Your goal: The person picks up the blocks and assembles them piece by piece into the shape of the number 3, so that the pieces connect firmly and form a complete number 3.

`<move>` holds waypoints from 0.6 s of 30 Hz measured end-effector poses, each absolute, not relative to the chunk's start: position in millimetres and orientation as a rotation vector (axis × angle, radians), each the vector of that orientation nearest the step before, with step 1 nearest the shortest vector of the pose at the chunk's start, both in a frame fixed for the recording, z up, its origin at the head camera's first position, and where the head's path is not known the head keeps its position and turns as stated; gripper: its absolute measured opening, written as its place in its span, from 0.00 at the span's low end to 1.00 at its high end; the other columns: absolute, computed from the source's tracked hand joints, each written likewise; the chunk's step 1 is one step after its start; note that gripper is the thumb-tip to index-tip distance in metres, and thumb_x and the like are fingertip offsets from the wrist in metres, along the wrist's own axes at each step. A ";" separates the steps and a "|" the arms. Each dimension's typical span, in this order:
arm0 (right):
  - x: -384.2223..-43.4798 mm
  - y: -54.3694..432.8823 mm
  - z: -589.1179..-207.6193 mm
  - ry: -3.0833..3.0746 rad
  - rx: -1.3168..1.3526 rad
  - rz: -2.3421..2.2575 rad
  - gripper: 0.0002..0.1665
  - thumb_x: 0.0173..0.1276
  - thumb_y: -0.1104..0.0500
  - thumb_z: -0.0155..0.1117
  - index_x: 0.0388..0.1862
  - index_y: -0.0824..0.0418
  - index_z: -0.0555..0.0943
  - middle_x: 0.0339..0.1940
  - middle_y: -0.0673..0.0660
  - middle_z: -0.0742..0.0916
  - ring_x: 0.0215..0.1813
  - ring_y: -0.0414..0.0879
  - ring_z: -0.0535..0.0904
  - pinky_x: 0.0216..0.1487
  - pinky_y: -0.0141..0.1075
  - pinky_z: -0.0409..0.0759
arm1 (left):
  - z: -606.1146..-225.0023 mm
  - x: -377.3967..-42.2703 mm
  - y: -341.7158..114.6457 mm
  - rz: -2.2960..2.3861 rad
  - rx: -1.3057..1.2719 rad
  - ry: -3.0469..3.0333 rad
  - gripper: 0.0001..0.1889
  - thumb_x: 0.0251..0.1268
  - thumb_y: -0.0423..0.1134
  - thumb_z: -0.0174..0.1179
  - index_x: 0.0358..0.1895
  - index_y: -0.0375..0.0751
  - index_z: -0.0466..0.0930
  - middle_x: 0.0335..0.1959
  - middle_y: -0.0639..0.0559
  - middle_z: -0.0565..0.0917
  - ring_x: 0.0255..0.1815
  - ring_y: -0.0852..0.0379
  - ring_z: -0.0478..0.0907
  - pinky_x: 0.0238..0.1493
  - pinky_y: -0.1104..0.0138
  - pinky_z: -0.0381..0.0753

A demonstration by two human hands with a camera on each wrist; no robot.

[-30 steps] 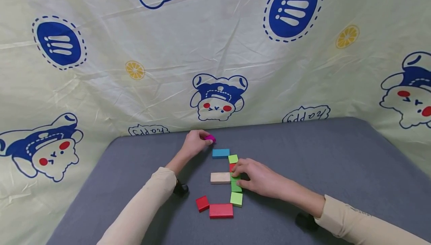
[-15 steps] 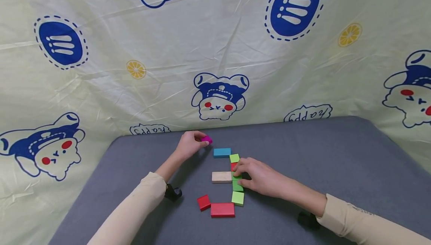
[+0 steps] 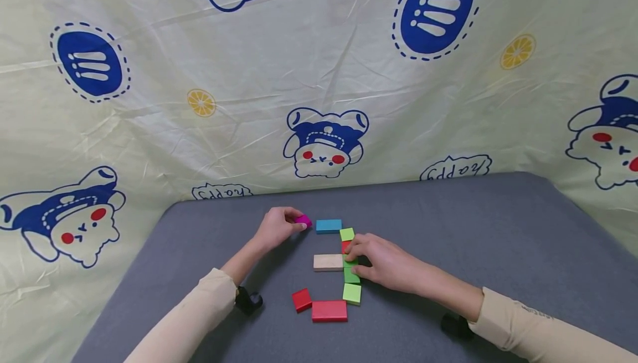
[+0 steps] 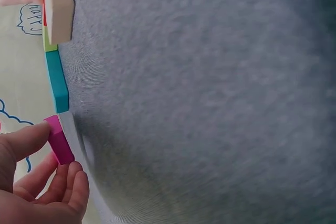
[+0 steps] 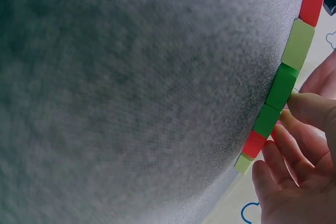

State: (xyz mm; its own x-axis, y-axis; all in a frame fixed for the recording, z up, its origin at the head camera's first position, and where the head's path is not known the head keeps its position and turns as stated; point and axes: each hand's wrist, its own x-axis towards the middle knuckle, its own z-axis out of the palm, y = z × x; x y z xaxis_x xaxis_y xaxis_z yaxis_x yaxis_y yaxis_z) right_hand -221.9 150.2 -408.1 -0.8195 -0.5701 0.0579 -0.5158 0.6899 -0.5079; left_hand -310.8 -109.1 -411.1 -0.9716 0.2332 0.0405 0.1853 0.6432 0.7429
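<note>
In the head view my left hand (image 3: 277,226) pinches a small magenta block (image 3: 303,220) between thumb and fingers, just left of the blue block (image 3: 329,226). The left wrist view has the magenta block (image 4: 60,140) close to the end of the blue block (image 4: 58,82). My right hand (image 3: 386,263) is at the column of small blocks, thumb and fingertips around a green block (image 3: 351,264), partly covering it and a red block (image 3: 345,246). Seen from the right wrist, the thumb meets the dark green block (image 5: 281,87) while the other fingers bend behind the column.
Light green blocks (image 3: 351,294) (image 3: 346,234) end the column. A plain wooden block (image 3: 328,262) juts left from its middle. Below lie a long red block (image 3: 329,311) and a tilted small red block (image 3: 301,300). A printed curtain (image 3: 239,141) hangs behind the grey tabletop (image 3: 448,213).
My left hand has brought the magenta block left and toward me, from behind the blue block to beside its left end. The right hand has kept its place on the column.
</note>
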 end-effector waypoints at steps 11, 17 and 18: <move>-222.1 151.5 -410.8 2.797 -0.912 -0.801 0.12 0.64 0.59 0.71 0.47 0.54 0.87 0.49 0.45 0.80 0.53 0.44 0.74 0.54 0.46 0.76 | -416.8 -305.0 -106.8 1.233 0.363 2.788 0.13 0.59 0.34 0.69 0.47 0.34 0.85 0.34 0.48 0.81 0.35 0.53 0.74 0.34 0.66 0.74; -222.5 152.2 -411.0 2.798 -0.921 -0.800 0.11 0.64 0.59 0.71 0.46 0.54 0.87 0.49 0.45 0.80 0.53 0.43 0.74 0.54 0.45 0.76 | -416.9 -303.6 -103.9 1.213 0.401 2.801 0.13 0.58 0.33 0.69 0.46 0.34 0.85 0.33 0.48 0.81 0.34 0.53 0.73 0.32 0.66 0.74; -222.6 152.2 -410.9 2.798 -0.924 -0.800 0.11 0.64 0.59 0.71 0.46 0.54 0.87 0.49 0.45 0.80 0.54 0.44 0.74 0.54 0.45 0.76 | -417.0 -303.6 -103.5 1.214 0.399 2.802 0.13 0.59 0.33 0.69 0.46 0.34 0.85 0.33 0.48 0.81 0.34 0.53 0.73 0.33 0.66 0.74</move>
